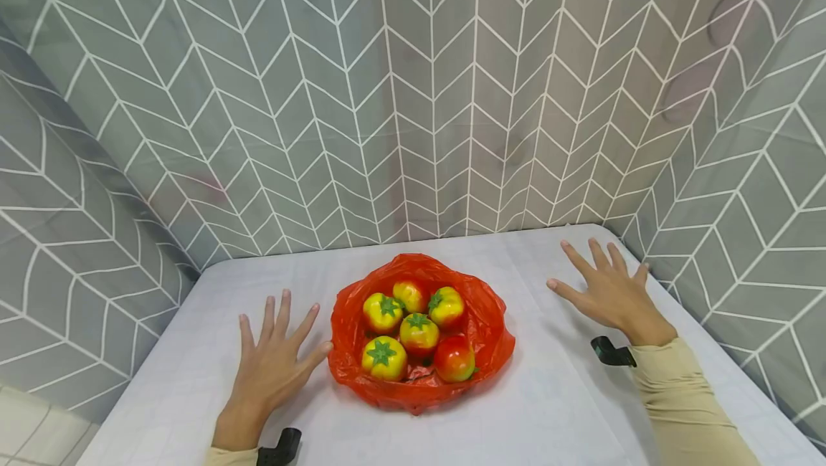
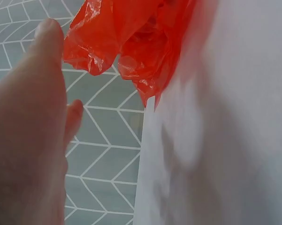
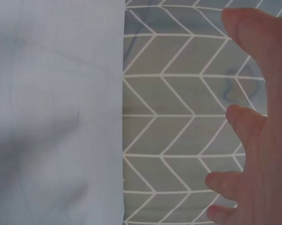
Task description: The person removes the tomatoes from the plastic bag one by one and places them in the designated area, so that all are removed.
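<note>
Fruit (image 1: 419, 338) in red bag (image 1: 416, 399), lying between released left hand (image 1: 269, 365) and released right hand (image 1: 613, 297); just beside left, well apart from right.

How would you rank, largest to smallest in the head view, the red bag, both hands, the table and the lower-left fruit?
Table
Red bag
Left hand and right hand: too alike to rank
Lower-left fruit

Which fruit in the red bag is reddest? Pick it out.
The front-right fruit in the red bag: its visible side is mostly red, while the other five show large yellow areas.
</note>
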`<state>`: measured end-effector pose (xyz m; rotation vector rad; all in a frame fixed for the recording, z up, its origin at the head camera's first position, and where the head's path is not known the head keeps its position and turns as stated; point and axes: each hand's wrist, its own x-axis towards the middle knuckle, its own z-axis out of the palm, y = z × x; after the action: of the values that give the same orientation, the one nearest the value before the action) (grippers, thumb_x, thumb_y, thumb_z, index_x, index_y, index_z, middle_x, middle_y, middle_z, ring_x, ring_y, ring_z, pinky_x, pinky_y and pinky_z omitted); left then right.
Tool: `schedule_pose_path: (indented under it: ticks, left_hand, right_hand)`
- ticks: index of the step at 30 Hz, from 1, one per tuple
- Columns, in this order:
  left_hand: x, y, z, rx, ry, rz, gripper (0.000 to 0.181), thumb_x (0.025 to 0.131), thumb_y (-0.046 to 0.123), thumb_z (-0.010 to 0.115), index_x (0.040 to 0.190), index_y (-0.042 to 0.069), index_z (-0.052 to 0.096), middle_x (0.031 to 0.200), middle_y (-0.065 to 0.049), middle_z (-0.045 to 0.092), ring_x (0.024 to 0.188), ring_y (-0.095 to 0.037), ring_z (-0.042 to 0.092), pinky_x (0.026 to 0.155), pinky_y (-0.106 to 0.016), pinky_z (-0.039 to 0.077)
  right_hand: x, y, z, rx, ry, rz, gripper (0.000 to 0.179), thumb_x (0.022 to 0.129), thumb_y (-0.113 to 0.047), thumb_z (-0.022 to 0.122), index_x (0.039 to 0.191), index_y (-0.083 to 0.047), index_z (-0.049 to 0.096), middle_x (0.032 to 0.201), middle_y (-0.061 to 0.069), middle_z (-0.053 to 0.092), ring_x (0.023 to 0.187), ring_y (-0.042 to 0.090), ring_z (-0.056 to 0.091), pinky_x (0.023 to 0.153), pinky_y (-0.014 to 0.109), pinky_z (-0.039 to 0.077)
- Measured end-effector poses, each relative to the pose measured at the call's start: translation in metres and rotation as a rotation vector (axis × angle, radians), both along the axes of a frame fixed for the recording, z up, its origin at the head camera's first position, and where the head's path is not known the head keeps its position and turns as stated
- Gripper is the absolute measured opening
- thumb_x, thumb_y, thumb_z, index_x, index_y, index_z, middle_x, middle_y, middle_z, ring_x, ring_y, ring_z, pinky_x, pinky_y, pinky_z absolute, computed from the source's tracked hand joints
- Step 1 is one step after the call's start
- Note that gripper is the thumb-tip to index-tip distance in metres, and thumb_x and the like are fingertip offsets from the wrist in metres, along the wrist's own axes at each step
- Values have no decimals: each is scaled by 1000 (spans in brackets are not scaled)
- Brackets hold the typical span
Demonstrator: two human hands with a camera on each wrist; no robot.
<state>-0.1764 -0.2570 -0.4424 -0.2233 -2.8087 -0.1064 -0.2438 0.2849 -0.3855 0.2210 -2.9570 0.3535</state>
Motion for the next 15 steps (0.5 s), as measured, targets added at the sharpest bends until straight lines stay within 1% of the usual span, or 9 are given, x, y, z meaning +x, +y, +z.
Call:
schedule_pose_path:
  ticks: [5, 15]
  left_hand:
    - [0, 2, 0, 7, 28, -16, 77, 93, 71, 46, 154, 25, 42, 165, -20, 13, 151, -42, 0, 112, -69, -14]
    - [-2, 10, 2, 10, -9, -16, 80, 91, 73, 45, 155, 25, 41, 164, -21, 16, 151, -43, 3, 112, -69, -13]
  right_hand:
    - [0, -5, 0, 1, 3, 12, 90, 92, -76, 42, 162, -26, 17, 160, 33, 13, 143, 59, 4, 96, 87, -5]
    - [2, -13, -2, 8, 31, 35, 88, 92, -74, 44, 162, -27, 20, 159, 32, 17, 143, 58, 10, 98, 86, -2]
